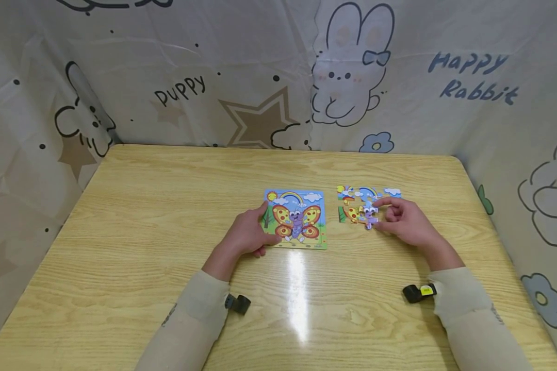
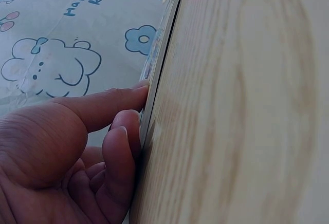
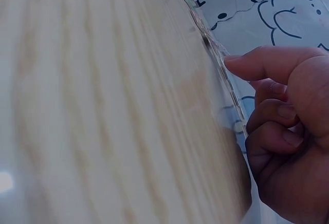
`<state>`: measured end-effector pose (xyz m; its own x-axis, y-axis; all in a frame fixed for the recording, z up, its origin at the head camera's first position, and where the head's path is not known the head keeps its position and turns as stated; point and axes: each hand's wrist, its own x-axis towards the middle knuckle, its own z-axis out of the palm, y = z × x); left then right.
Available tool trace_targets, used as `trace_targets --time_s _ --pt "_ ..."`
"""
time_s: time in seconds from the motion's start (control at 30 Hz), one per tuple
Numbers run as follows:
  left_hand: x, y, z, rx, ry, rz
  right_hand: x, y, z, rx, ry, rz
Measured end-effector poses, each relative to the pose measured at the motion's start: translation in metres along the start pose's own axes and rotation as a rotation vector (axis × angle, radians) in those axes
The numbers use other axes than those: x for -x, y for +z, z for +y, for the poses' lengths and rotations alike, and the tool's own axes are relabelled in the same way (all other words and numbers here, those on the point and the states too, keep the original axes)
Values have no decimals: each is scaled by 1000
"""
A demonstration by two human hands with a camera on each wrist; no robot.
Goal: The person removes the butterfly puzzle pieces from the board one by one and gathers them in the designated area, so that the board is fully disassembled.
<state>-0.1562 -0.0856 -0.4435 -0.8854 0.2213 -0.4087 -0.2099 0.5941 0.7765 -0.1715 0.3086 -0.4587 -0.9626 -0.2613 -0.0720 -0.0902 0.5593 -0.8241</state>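
Note:
A square butterfly puzzle board (image 1: 301,198) lies flat on the table, its full picture showing. My left hand (image 1: 248,232) grips its left side, thumb over the lower left corner and index finger along the edge. In the left wrist view, the left hand's thumb (image 2: 103,106) meets the board's thin edge. To the right, loose puzzle pieces (image 1: 350,214) form part of the same picture, with gaps between some. My right hand (image 1: 408,221) pinches a purple butterfly-body puzzle piece (image 1: 369,212) between thumb and index finger. The right wrist view shows the other fingers (image 3: 275,136) curled in.
Both hands work over a light wood-grain table (image 1: 144,206). Behind it hangs a pale curtain (image 1: 190,51) printed with rabbits, stars and lettering. More sky pieces (image 1: 392,192) lie in the upper row, close to the right index finger. Black straps sit at both wrists.

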Motion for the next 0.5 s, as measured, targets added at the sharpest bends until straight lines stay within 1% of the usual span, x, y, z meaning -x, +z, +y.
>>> trace_targets --time_s 0.27,0.5 --pt "1 -1 1 7 -7 -3 1 -5 3 -3 -6 -5" --pt "1 -1 0 9 -1 -4 0 -8 4 9 43 -41"
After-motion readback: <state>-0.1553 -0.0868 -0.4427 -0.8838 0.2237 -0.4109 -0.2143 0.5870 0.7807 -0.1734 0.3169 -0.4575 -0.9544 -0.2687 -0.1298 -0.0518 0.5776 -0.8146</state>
